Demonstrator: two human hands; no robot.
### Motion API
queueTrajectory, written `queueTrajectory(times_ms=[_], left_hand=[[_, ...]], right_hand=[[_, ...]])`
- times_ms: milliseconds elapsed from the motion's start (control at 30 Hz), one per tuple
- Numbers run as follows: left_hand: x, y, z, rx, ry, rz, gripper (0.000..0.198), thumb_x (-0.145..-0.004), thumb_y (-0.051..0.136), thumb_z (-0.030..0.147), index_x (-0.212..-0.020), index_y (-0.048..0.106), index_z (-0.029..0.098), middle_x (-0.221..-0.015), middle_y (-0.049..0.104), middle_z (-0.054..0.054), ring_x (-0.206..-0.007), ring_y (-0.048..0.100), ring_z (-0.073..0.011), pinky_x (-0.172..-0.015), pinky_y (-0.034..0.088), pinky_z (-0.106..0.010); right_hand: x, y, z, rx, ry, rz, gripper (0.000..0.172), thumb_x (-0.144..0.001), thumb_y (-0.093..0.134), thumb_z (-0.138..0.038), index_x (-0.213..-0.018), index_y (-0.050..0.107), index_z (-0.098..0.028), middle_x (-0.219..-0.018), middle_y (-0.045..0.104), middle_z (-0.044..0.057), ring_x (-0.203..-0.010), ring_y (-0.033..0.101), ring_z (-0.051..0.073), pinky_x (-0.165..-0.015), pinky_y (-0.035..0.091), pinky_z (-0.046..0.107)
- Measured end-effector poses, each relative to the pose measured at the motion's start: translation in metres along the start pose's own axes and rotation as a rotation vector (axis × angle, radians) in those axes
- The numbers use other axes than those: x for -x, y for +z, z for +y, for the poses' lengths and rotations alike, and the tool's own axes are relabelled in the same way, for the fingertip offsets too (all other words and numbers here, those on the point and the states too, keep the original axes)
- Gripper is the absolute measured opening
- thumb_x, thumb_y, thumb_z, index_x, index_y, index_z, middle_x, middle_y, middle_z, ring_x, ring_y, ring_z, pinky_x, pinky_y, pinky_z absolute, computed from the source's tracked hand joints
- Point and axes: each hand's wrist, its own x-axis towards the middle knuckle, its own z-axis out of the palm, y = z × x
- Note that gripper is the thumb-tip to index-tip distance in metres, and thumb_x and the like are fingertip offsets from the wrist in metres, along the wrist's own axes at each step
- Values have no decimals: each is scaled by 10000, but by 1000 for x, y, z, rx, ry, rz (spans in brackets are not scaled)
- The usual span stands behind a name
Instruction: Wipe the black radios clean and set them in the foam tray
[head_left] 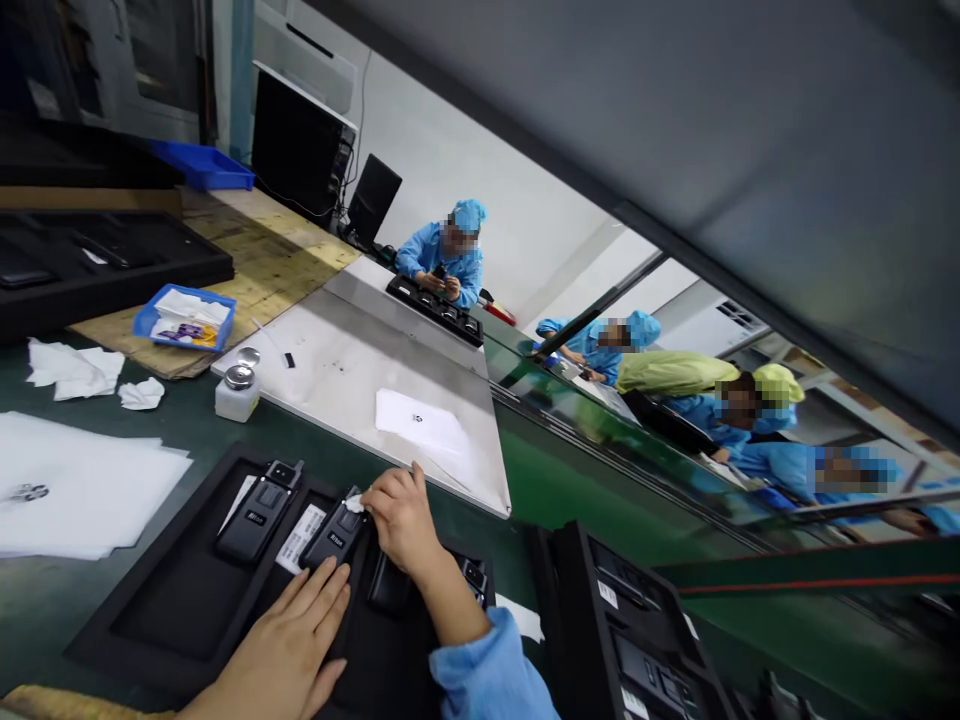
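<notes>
In a black foam tray (161, 600) lie several black handheld devices with a light logo. My left hand (289, 630) rests flat on the lower part of one handheld device (336, 540), its fingers stretched out. At the top of that same device, my right hand (401, 515) pinches a small white wipe (355, 502) and presses it to the surface. To the left lies another handheld device (256, 512), on its back over a white label. My right forearm partly covers a further device (388, 585). A white label sheet (301, 535) shows beside the device under my hands.
White sheets (82, 485) and crumpled wipes (75, 368) lie at left. A dispenser bottle (238, 390) stands near a blue bin (187, 318). Another foam tray (637, 630) with devices is at right. Co-workers in blue sit beyond the green line (555, 460); a dark shelf overhangs.
</notes>
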Motion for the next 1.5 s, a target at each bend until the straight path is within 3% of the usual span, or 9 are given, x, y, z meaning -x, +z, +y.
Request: queueTrajectory(times_ms=[133, 300, 467, 567, 767, 1000, 1233, 1333, 1500], left_hand=[[-1, 4, 0, 27, 14, -13, 589, -880, 573, 312, -1450, 473, 203, -1466, 549, -23, -1395, 433, -256, -1109, 404, -331], [-2, 8, -4, 27, 42, -13, 595, -878, 571, 297, -1455, 463, 197, -1459, 557, -21, -1405, 416, -258, -1100, 410, -323], [-3, 9, -7, -58, 71, -7, 583, -832, 591, 302, -1398, 523, 180, -1432, 584, -14, -1370, 460, -251, -1060, 451, -303], [-4, 9, -6, -98, 91, 0, 554, -820, 602, 322, -1355, 562, 184, -1409, 603, -12, -1338, 497, -258, -1030, 478, -309], [-7, 5, -7, -116, 99, -15, 559, -844, 592, 325, -1382, 539, 182, -1426, 588, -7, -1347, 487, -256, -1032, 474, -300], [-8, 5, -6, -109, 108, 11, 536, -844, 593, 307, -1361, 556, 173, -1405, 606, -18, -1341, 484, -262, -1045, 454, -302], [-11, 0, -7, -116, 124, 4, 559, -864, 589, 327, -1397, 529, 170, -1427, 587, -22, -1349, 478, -265, -1032, 467, -305], [-10, 0, -6, -118, 119, 18, 565, -853, 598, 320, -1392, 531, 161, -1414, 597, -28, -1342, 487, -275, -1022, 486, -322], [-9, 0, 0, -48, 55, 37, 596, -792, 605, 247, -1377, 534, 155, -1383, 623, -40, -1313, 523, -267, -1014, 508, -348]], right_hand=[[12, 3, 3, 26, -26, 40, 309, -916, 531, -91, -1049, 716, -300, -935, 675, 16, -1000, 544, 204, -1163, 106, 556], [-20, 13, -2, 27, -52, 40, 287, -914, 545, -116, -1007, 725, -319, -961, 679, 14, -1033, 527, 221, -1156, 106, 569], [-6, 6, 8, -58, -111, 54, 281, -923, 531, -112, -1002, 735, -289, -902, 674, 24, -943, 530, 210, -1051, 312, 451], [-2, 8, 11, -86, -109, 85, 296, -948, 496, -122, -993, 743, -277, -883, 670, 36, -931, 517, 213, -954, 365, 405], [-26, 10, 8, -83, -163, 22, 266, -940, 537, -157, -1000, 755, -297, -930, 687, 29, -973, 512, 220, -967, 350, 412], [10, -1, 15, -149, -62, 88, 287, -944, 526, -112, -973, 750, -290, -876, 687, 19, -956, 528, 212, -1036, 302, 452], [-33, 7, 4, -136, -53, 0, 222, -923, 606, -156, -948, 754, -320, -930, 694, 0, -1020, 518, 211, -1122, 179, 534], [-12, 4, 7, -165, -3, 7, 236, -896, 624, -108, -938, 747, -305, -898, 685, -1, -1024, 529, 211, -1129, 124, 574], [21, -6, 1, -190, 51, 85, 281, -842, 612, -24, -900, 731, -272, -838, 652, 0, -1018, 533, 222, -1098, 164, 583]])
